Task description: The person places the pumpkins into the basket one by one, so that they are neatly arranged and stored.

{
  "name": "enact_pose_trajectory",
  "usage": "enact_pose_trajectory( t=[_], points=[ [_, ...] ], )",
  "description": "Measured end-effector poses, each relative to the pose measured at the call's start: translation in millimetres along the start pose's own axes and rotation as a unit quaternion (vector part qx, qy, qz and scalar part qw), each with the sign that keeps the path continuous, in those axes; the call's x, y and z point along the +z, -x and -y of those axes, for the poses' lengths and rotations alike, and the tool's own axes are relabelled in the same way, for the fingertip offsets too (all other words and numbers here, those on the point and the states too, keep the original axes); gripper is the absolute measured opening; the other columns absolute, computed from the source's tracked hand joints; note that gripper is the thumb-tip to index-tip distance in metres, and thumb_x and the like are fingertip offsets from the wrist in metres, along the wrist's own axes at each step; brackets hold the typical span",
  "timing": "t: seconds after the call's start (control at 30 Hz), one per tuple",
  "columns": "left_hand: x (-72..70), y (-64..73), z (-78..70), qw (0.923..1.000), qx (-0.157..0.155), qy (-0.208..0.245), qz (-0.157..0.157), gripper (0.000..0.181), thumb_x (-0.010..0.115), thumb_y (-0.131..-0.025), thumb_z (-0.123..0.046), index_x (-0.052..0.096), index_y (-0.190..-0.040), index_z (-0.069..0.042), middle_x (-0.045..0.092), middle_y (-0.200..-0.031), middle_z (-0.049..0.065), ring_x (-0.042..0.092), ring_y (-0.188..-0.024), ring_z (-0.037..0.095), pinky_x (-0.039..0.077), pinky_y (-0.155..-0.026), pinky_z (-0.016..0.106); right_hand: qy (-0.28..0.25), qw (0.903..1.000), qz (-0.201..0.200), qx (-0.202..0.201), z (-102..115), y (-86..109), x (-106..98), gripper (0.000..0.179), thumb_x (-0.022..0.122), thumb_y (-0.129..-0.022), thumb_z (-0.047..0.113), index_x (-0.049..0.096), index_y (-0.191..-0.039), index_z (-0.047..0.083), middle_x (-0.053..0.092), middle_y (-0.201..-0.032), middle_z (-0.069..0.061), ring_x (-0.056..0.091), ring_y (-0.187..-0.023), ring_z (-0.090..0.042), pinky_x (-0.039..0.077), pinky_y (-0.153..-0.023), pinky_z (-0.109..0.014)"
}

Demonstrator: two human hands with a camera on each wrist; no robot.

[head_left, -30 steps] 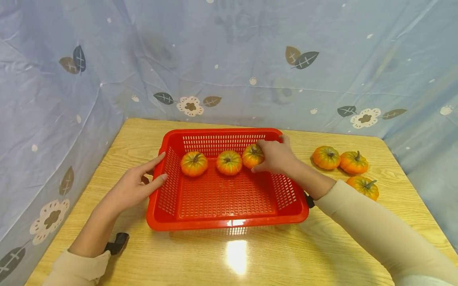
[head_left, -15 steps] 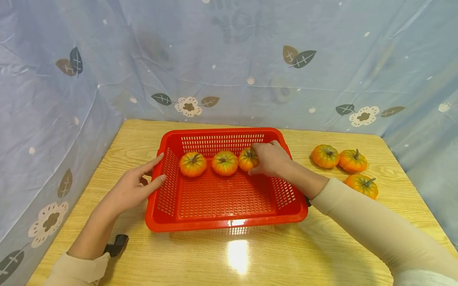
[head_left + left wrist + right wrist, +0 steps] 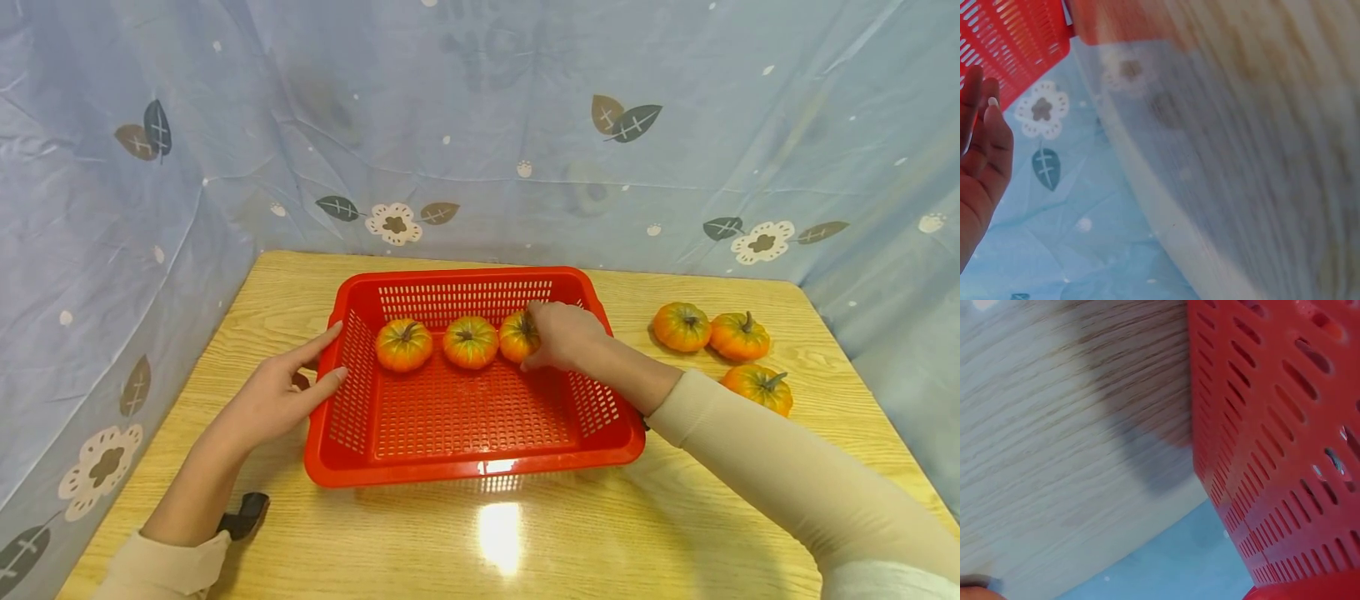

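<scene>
In the head view, a red plastic basket (image 3: 472, 467) with slotted sides stands on the table. Three small orange-green pumpkins line its back half: a left pumpkin (image 3: 403, 345), a middle pumpkin (image 3: 470, 342) and a right pumpkin (image 3: 516, 337). My right hand (image 3: 566, 336) reaches over the basket's right side and grips the right pumpkin, which sits right up against the middle one; the hand covers its right part. My left hand (image 3: 273, 396) rests its fingertips at the basket's left rim, fingers extended. The left wrist view shows those fingers (image 3: 999, 128) beside the slotted wall.
Outside the basket to the right lie three more pumpkins: one at the back (image 3: 681, 327), one beside it (image 3: 740, 337) and one nearer the front (image 3: 759, 389). A patterned blue cloth (image 3: 480, 125) hangs behind and along both sides of the wooden table (image 3: 405, 542).
My right hand has shifted slightly left with the right pumpkin, and the middle pumpkin has moved a little left too. The left hand stays at the rim.
</scene>
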State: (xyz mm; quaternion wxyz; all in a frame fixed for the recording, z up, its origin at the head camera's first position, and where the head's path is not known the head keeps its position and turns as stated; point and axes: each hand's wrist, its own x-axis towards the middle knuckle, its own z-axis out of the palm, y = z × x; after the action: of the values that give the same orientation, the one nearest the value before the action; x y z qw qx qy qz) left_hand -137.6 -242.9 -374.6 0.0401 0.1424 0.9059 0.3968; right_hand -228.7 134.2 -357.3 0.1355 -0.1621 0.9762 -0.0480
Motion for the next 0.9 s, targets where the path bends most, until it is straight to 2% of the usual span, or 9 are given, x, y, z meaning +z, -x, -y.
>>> enact_pose_trajectory(
  t=[0.13, 0.4, 0.7, 0.9],
  points=[
    [-0.1, 0.6, 0.5, 1.0, -0.004, 0.004, 0.001, 0.067, 0.066, -0.101, -0.028, 0.036, -0.159, -0.013, 0.065, -0.113, 0.014, 0.064, -0.081, 0.02, 0.055, -0.067, 0.029, 0.006, 0.9999, 0.005, 0.009, 1, -0.8, 1, 0.074, 0.092, -0.073, 0.045, 0.058, -0.123, 0.002, 0.067, -0.106, -0.012, 0.065, -0.091, -0.028, 0.057, -0.08, -0.047],
    [0.1, -0.4, 0.0, 1.0, -0.001, -0.001, -0.001, 0.066, 0.066, -0.101, -0.028, 0.037, -0.159, -0.013, 0.065, -0.113, 0.015, 0.064, -0.081, 0.02, 0.055, -0.069, 0.029, 0.01, 0.9998, 0.007, 0.017, 1, -2.1, 3, 0.079, 0.091, -0.072, 0.045, 0.056, -0.128, 0.002, 0.067, -0.111, -0.013, 0.065, -0.092, -0.028, 0.056, -0.082, -0.047],
    [0.1, 0.8, -0.4, 1.0, -0.002, 0.007, 0.002, 0.066, 0.065, -0.101, -0.029, 0.036, -0.159, -0.014, 0.065, -0.115, 0.016, 0.065, -0.079, 0.019, 0.055, -0.065, 0.03, 0.049, 0.9984, -0.023, -0.016, 1, 1.9, 5, 0.085, 0.09, -0.071, 0.051, 0.054, -0.131, 0.002, 0.067, -0.12, -0.013, 0.064, -0.104, -0.033, 0.05, -0.096, -0.049],
    [-0.9, 0.5, -0.8, 0.9999, -0.003, 0.014, 0.006, 0.067, 0.065, -0.101, -0.029, 0.036, -0.159, -0.014, 0.064, -0.119, 0.018, 0.069, -0.085, 0.021, 0.057, -0.069, 0.03, 0.083, 0.9942, -0.051, -0.045, 0, 9.7, -1, 0.087, 0.09, -0.07, 0.055, 0.056, -0.129, -0.001, 0.069, -0.117, -0.015, 0.063, -0.111, -0.03, 0.036, -0.108, -0.05]
  ],
)
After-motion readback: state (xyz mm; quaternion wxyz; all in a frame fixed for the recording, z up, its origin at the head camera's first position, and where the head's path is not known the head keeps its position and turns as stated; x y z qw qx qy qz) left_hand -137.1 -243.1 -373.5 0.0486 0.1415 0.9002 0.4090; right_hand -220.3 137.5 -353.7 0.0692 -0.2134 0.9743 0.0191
